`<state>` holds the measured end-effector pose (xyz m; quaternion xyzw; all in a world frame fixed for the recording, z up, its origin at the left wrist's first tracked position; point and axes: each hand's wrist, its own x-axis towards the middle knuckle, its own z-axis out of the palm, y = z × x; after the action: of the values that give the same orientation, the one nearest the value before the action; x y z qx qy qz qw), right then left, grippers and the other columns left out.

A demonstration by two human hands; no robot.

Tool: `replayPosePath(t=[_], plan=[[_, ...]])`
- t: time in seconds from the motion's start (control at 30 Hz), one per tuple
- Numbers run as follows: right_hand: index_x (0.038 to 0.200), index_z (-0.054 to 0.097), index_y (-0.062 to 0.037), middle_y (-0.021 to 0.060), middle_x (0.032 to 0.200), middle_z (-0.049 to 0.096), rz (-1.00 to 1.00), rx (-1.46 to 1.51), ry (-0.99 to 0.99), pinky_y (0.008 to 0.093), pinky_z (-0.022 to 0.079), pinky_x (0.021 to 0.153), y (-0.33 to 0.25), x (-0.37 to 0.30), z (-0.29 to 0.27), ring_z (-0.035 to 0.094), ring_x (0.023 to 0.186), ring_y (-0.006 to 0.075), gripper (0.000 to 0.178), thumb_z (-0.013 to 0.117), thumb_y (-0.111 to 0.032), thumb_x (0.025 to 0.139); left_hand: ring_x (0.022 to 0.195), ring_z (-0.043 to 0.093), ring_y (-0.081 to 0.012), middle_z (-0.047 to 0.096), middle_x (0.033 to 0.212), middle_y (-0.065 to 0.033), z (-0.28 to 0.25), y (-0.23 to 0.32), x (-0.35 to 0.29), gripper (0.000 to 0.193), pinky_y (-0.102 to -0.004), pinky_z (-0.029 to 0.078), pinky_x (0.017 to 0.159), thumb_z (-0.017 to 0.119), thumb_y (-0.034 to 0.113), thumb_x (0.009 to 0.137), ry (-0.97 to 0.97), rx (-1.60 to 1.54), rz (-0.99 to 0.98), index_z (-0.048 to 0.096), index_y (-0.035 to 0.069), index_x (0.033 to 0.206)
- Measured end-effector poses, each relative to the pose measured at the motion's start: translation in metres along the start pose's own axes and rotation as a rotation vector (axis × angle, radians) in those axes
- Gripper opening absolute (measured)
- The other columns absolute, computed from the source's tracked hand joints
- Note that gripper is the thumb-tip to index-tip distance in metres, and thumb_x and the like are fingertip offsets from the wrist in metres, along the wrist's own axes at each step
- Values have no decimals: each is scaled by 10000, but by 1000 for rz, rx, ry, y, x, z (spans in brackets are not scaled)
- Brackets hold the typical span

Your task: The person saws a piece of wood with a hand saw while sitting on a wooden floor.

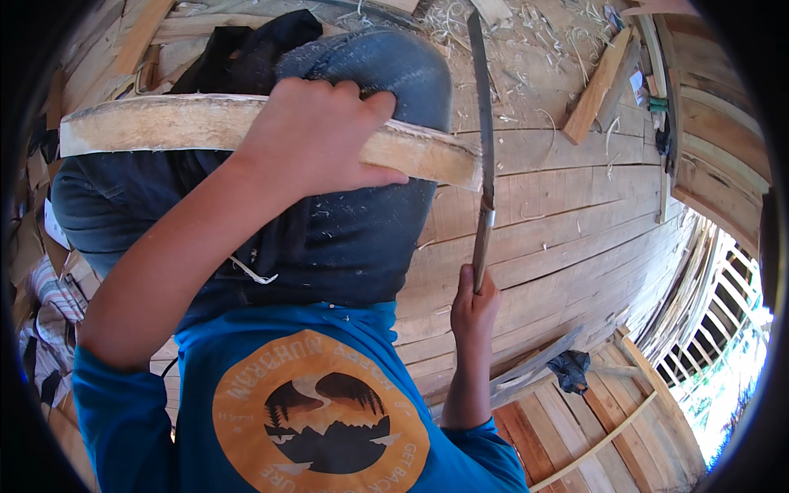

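Seemingly to steady it across the thighs (362, 78), the left hand (308, 135) clamps its fingers round the curved wood strip (177, 125) beneath them, while the right hand's (475, 308) fingers grip the long-bladed tool (482, 99) extending ahead of them

One held board (185, 125), one bladed tool (484, 131), one shirt (320, 407)

woodworking place, scattered shavings (454, 26), loose boards (598, 86)
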<state>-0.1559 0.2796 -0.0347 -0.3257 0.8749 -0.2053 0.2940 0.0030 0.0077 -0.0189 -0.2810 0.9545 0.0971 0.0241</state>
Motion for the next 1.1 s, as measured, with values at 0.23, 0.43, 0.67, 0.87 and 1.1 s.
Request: replayPosePath(t=[0.23,0.43,0.67,0.87,1.1], plan=[[814,559,19,173,536,451,84,177,-8,408,355,464,-19,11,21,429,455,277,305,548,-235,983,715,671,-279,642,748,-108,-16,1,7,618,-380,529,626,693,628,710,-108,-72,-61,642,75,981],[836,569,11,112,540,408,87,260,-39,366,347,478,-9,11,26,381,494,187,317,536,-261,995,750,680,-297,671,794,-134,-22,4,7,615,-392,532,655,678,620,734,-180,-85,-119,648,63,996],[686,456,-48,-22,539,406,69,194,-73,289,295,450,2,12,16,367,499,66,444,501,-348,1011,746,677,-295,664,778,-130,-18,1,5,625,-389,530,652,677,631,729,-140,-82,-103,649,66,994],[685,456,-48,-24,541,407,83,173,-98,283,299,451,4,2,3,368,499,69,448,513,-355,1006,751,677,-288,658,764,-124,-18,5,2,627,-384,528,648,675,631,731,-162,-71,-106,644,63,993],[696,470,-48,-22,556,419,121,210,-87,275,303,463,-10,20,15,380,508,69,442,516,-365,1001,726,674,-283,649,745,-114,-14,2,4,619,-374,526,618,677,633,730,-128,-66,-92,633,70,982]])
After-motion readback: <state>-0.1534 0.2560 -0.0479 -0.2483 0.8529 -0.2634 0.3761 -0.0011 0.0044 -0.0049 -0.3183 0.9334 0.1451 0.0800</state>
